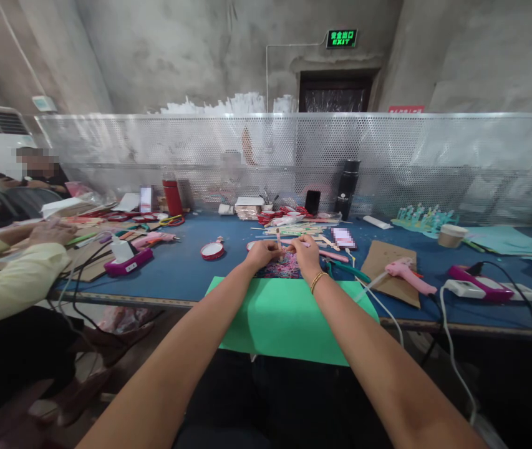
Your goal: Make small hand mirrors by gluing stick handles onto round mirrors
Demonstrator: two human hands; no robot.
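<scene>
Close together over the table's front edge, my left hand (264, 253) and my right hand (307, 254) work with their fingers bent inward. A short, pale wooden stick (279, 237) stands upright at my left fingertips, which pinch it. My right fingers close on a thin pink stick (289, 242); its far end is partly hidden by the hand. Beneath both hands lies a heap of pink and purple shreds (279, 269). A green sheet (289, 318) hangs over the edge toward my lap, under my forearms.
Right of me, a pink glue gun (410, 277) rests on cardboard (378, 265), near a purple power strip (481, 285) with cables. A red round tin (212, 251) is at left. Loose sticks (312, 226) and a black bottle (347, 190) are behind. A co-worker's sleeve (17, 277) reaches in from the left.
</scene>
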